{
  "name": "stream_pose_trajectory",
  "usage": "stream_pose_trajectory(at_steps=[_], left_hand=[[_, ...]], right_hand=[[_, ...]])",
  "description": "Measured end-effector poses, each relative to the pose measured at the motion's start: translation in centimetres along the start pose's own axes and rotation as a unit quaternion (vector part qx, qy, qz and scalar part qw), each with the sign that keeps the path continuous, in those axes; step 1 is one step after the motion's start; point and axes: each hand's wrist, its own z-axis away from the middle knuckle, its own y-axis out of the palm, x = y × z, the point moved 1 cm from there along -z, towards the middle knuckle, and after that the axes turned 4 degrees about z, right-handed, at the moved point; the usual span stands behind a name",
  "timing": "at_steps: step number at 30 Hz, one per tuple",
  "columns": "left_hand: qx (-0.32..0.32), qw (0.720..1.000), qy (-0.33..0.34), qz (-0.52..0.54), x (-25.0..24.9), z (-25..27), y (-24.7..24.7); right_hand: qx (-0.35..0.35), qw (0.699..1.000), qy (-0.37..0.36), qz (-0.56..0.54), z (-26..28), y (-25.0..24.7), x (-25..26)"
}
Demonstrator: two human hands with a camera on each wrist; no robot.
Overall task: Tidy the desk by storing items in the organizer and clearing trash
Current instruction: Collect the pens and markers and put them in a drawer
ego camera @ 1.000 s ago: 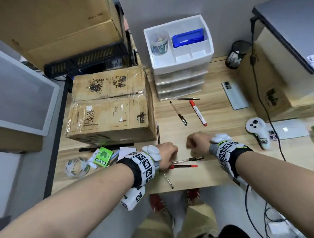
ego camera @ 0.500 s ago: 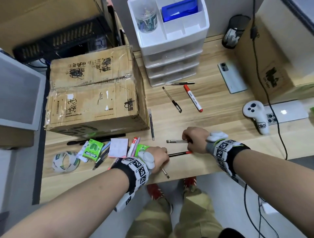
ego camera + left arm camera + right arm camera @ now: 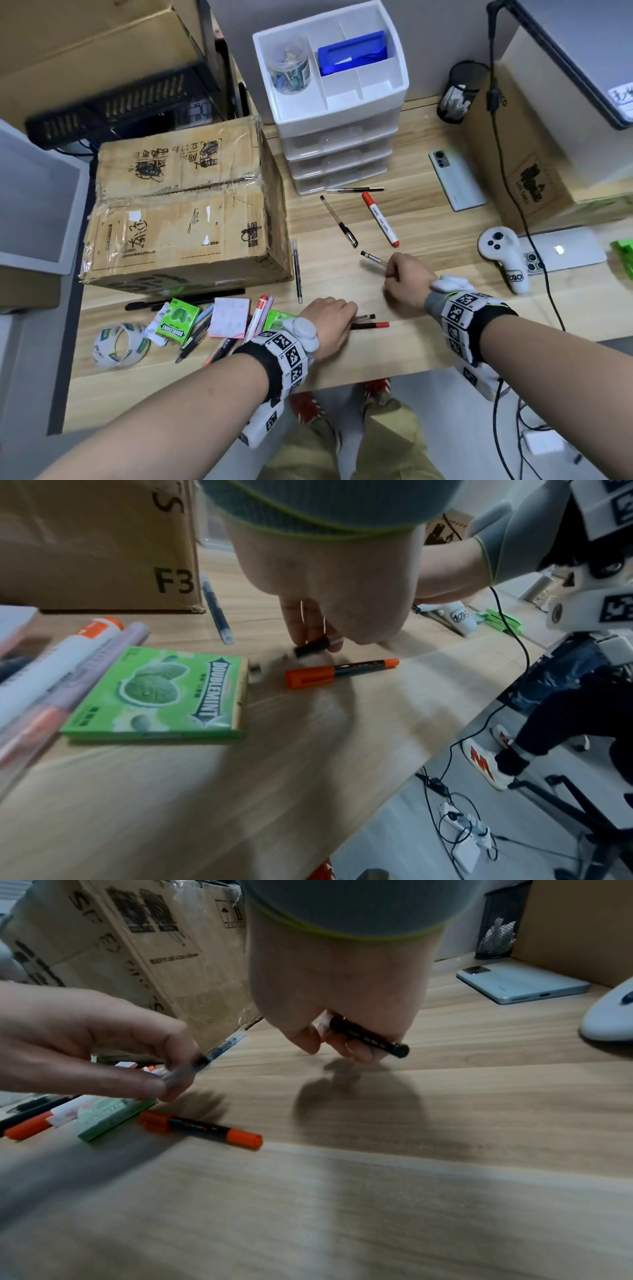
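My right hand (image 3: pixel 394 275) grips a black pen (image 3: pixel 369 1038) a little above the desk, its tip pointing away to the left. My left hand (image 3: pixel 308 631) pinches a dark-capped pen (image 3: pixel 311 647) near the front edge. Just in front of it an orange-capped pen (image 3: pixel 342 670) lies loose on the wood. The white drawer organizer (image 3: pixel 337 137) stands at the back, with a blue box (image 3: pixel 352 51) and a clip jar (image 3: pixel 289 66) in its top tray. A black pen (image 3: pixel 339 221), a red marker (image 3: pixel 380 219) and a thin pen (image 3: pixel 354 189) lie in front of it.
A big taped cardboard box (image 3: pixel 185 205) fills the left of the desk. Below it lie gum packs (image 3: pixel 178 320), sticky notes (image 3: pixel 229 317), more pens and a tape roll (image 3: pixel 116 344). To the right are a phone (image 3: pixel 457 180), a white controller (image 3: pixel 503 257), a mesh cup (image 3: pixel 460 92) and cables.
My right hand picked up a pen and carried it up and away from the front edge. My left hand took hold of a second pen; the orange-capped one stayed on the desk.
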Motion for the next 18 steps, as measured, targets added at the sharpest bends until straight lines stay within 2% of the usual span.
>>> stream_pose_trajectory(at_steps=[8, 14, 18], left_hand=[[0.031, 0.999, -0.041, 0.001, -0.5, -1.4, 1.9], [0.068, 0.996, -0.051, -0.018, -0.4, -2.2, 1.8], [0.003, 0.995, -0.1, 0.019, -0.7, -2.2, -0.3]], right_hand=[[0.006, 1.0, -0.009, -0.011, -1.3, -0.2, -1.3], [-0.065, 0.997, -0.012, -0.034, -3.2, -0.7, -1.1], [-0.106, 0.994, -0.016, -0.03, -5.3, -1.6, -0.1]])
